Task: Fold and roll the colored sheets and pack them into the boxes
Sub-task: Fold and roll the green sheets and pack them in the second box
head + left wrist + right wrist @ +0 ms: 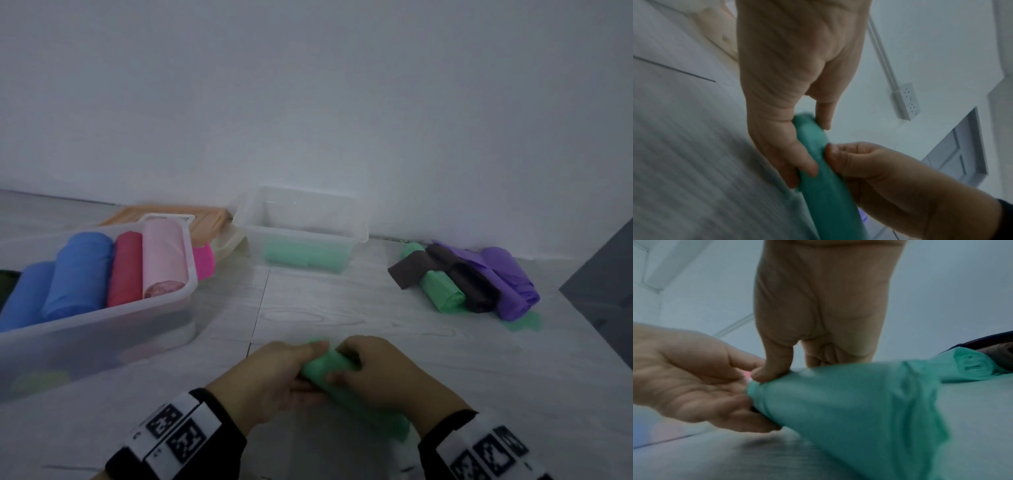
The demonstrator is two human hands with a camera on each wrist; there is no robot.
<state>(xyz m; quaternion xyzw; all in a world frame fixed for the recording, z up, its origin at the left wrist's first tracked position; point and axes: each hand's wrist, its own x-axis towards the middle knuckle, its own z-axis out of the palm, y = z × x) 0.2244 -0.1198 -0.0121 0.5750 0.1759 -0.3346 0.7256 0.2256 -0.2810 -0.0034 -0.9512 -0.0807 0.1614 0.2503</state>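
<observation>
A green sheet roll (pixel 320 368) lies low over the floor at the bottom centre, its tail trailing back under my right wrist. My left hand (pixel 294 368) grips its left end, thumb on top and fingers curled underneath. My right hand (pixel 352 365) grips it just to the right, fingers curled over it. In the left wrist view my left hand (pixel 809 139) pinches the green roll (pixel 826 194), with my right hand (pixel 869 167) against it. In the right wrist view my right hand (pixel 793 369) presses the green roll (pixel 849 402) at its end, and my left hand (pixel 719 394) cups that end from below.
A clear box (pixel 102 329) at the left holds blue, red and pink rolls. A second clear box (pixel 305 236) by the wall holds one green roll. An orange lid and a magenta roll (pixel 203 262) lie between them. Green, dark brown and purple rolls (pixel 479 284) lie at the right.
</observation>
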